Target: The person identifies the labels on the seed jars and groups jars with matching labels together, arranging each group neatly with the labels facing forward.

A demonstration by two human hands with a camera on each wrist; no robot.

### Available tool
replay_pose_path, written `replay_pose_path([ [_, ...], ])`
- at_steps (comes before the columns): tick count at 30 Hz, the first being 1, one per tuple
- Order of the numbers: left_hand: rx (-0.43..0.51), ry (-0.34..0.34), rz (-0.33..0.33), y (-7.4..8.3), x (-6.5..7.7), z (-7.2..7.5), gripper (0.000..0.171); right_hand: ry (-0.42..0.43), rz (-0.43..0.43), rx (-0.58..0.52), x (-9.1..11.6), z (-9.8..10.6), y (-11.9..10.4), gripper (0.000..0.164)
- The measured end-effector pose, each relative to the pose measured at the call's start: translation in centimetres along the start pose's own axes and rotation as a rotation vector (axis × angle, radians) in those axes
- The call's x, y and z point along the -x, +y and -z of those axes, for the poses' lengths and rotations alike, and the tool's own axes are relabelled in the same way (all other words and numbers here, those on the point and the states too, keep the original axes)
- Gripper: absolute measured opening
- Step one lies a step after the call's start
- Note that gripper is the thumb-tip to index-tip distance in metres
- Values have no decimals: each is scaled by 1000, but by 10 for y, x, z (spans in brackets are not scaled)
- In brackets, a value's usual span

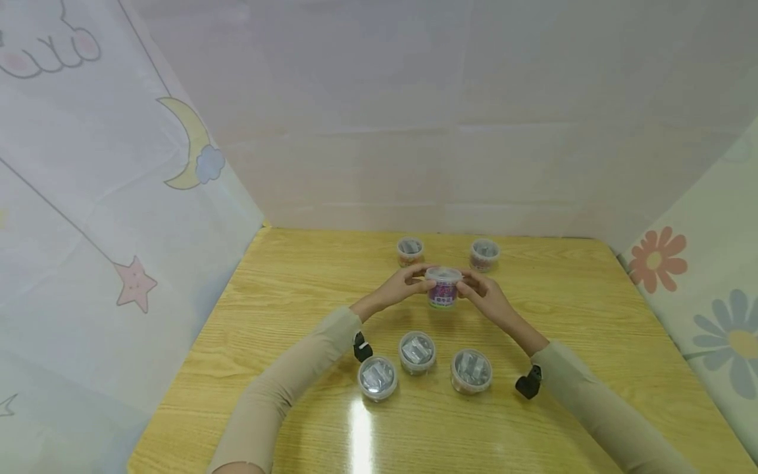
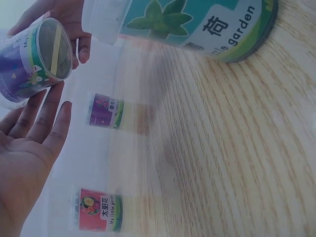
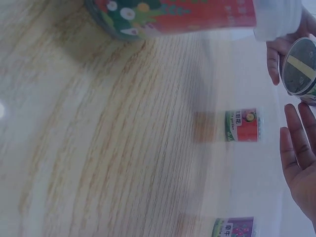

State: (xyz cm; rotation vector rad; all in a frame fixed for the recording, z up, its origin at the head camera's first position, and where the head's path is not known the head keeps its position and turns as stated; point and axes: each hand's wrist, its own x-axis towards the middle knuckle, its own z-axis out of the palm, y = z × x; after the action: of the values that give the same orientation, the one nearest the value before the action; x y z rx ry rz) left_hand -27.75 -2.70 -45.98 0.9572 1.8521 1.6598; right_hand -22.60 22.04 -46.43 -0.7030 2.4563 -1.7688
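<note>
A clear-lidded tub with a purple label (image 1: 443, 296) is held upright above the table between both hands. My left hand (image 1: 404, 286) grips its left side, thumb in front, fingers behind. My right hand (image 1: 488, 297) does the same on the right side. In the left wrist view, the left hand's fingers (image 2: 52, 116) lie against the tub, whose dark base (image 2: 53, 48) shows a yellowish strip. The right wrist view shows the right hand (image 3: 307, 170) beside that base (image 3: 299, 66). Behind the hands stand a red-labelled tub (image 1: 410, 255) and another purple-labelled tub (image 1: 484, 258).
Nearer on the wooden table (image 1: 296, 283) are a left tub (image 1: 377, 378), a middle tub (image 1: 417, 351) and a right tub (image 1: 471, 371), with silvery packets under their lids. A green-labelled tub (image 2: 163, 22) looms close in the left wrist view. Printed sheets (image 1: 385, 164) enclose the table.
</note>
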Motion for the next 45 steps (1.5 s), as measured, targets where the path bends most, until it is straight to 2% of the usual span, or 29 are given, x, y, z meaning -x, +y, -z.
replay_pose_path([
  [4,-1,1,12,1,0,0,50,-5,-6,9,1,-1,-8,39],
  [7,-9,7,15,-9,-4,2,51,-3,9,5,0,-1,-5,39],
  [11,-16,8,11,-27,-10,4,50,5,15,2,-1,0,14,39],
  [14,-20,8,3,-31,-11,4,49,12,14,7,-2,1,28,38],
  [20,-54,17,-7,-30,-11,3,51,35,37,11,0,3,31,39],
  [27,-165,42,23,-26,-14,2,64,31,48,33,0,10,29,39],
  [34,-263,64,38,-23,-19,-1,56,31,54,54,2,15,36,43],
  [39,-331,97,18,-22,-25,-4,57,40,91,45,4,18,41,45],
  [45,-329,118,-4,-20,-32,-7,59,22,157,22,4,20,44,47],
])
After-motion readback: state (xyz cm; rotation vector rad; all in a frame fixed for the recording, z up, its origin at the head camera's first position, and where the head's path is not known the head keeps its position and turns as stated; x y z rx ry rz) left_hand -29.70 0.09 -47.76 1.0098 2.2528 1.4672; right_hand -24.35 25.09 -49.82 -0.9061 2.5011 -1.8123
